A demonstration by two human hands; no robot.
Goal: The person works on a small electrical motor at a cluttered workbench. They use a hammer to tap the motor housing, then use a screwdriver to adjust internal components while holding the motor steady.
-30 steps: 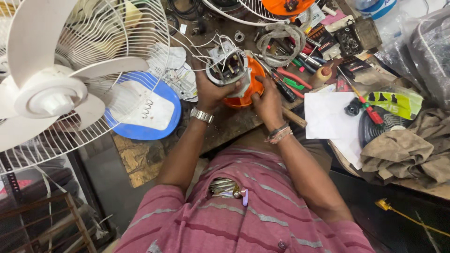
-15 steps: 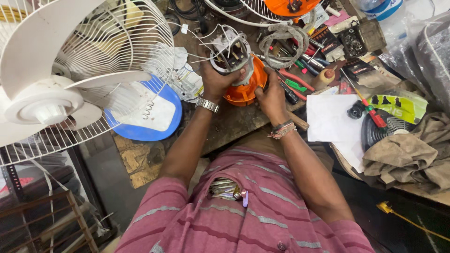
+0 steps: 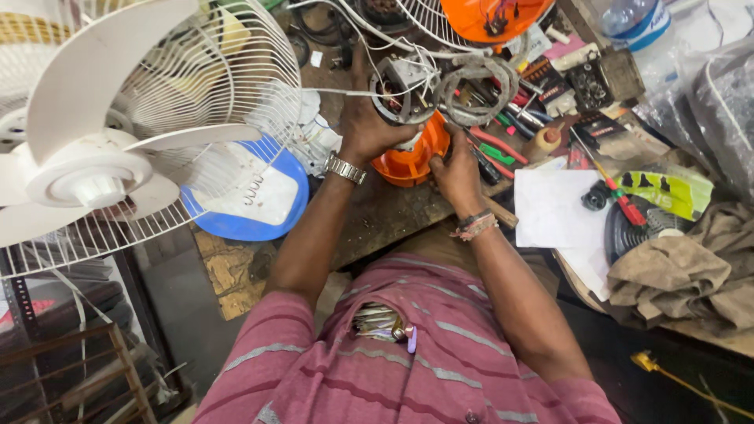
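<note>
— Head view first: what is in the grip?

— Left hand [image 3: 367, 129] is closed around a fan motor core [image 3: 404, 90], a grey metal ring with copper windings inside and white wires [image 3: 353, 23] trailing off it; the fingers wrap its left side and the core sits at the fingertips, lifted just above an orange motor housing [image 3: 408, 161].

— And the other hand?

— Right hand [image 3: 457, 169] rests lower, at the right edge of that orange housing; its fingers curl down against the bench, and I cannot tell whether they pinch anything; the motor core is just above and to the left of it, apart from it.

— What lies around them?

— Just right of the core, a loop of grey sleeved cable [image 3: 479, 86]; beyond it a scatter of screwdrivers [image 3: 503, 145] with red and green handles; further right a white sheet of paper [image 3: 554, 208], then a crumpled brown cloth [image 3: 675, 271] over a dark round grille; on the left a blue and white fan base [image 3: 251, 196], and a white fan [image 3: 102, 157] with its wire guard fills the near left; another orange housing [image 3: 491, 17] sits at the top edge; all on a worn wooden workbench [image 3: 393, 216].
</note>
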